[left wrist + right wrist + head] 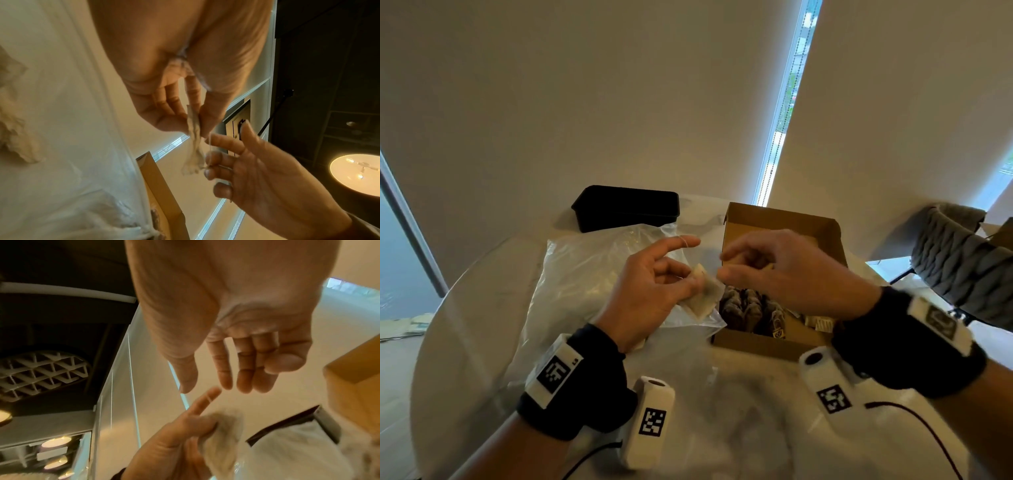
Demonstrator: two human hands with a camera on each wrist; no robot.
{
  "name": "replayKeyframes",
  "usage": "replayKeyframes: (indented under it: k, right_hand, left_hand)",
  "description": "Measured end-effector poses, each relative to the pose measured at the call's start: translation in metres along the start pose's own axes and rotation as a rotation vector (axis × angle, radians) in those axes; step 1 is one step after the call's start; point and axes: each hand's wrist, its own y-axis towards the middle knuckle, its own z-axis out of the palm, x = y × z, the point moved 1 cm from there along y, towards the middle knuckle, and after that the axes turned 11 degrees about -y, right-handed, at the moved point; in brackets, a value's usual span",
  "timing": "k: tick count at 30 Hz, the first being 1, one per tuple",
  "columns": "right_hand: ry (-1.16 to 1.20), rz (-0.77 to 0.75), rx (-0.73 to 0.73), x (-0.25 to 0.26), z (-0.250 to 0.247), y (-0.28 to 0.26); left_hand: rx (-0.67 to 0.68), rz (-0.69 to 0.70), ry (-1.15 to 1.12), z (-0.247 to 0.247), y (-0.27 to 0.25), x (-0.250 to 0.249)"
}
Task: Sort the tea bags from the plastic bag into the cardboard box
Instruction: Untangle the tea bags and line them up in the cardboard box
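Note:
My left hand (pixel 695 279) pinches a pale tea bag (pixel 702 296) between thumb and curled fingers, just left of the open cardboard box (pixel 756 346). Its index finger points up with the thin string looped round it. In the left wrist view the tea bag (pixel 194 146) hangs edge-on from that pinch. My right hand (pixel 720 265) hovers over the box with fingers loosely curled, tips close to the bag and nothing visibly held. Several dark tea bags (pixel 746 305) stand in a row inside the box. The clear plastic bag (pixel 585 274) lies under my left hand.
A black rectangular container (pixel 626 209) sits at the table's far edge behind the plastic bag. A grey woven chair back (pixel 962 260) stands to the right of the round white table (pixel 482 342). Paper tags (pixel 822 323) lie in the box's right corner.

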Motion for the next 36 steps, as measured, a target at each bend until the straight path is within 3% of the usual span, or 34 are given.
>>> replayKeyframes:
  k: [5, 7, 18, 23, 29, 36]
  right_hand:
    - [0.216, 0.097, 0.057, 0.011, 0.027, 0.019]
    - [0.285, 0.142, 0.037, 0.013, 0.028, 0.022]
    - [0.47, 0.184, -0.18, -0.003, -0.031, 0.003]
    - [0.558, 0.172, -0.215, -0.017, -0.043, -0.011]
    - [0.264, 0.178, -0.343, -0.026, -0.04, -0.027]
    - [0.339, 0.068, -0.081, -0.005, -0.006, -0.02]
  left_hand:
    - [0.172, -0.018, 0.017, 0.006, -0.005, -0.003]
    - [0.184, -0.019, 0.045, 0.004, -0.005, -0.002]
    - [0.076, -0.066, 0.114, -0.006, -0.001, -0.003]
    - [-0.033, -0.116, -0.02, -0.01, 0.002, 0.001]
    - [-0.167, -0.125, -0.245, -0.008, 0.003, 0.003]
    - [-0.079, -0.085, -0.197, 0.02, -0.008, -0.007]
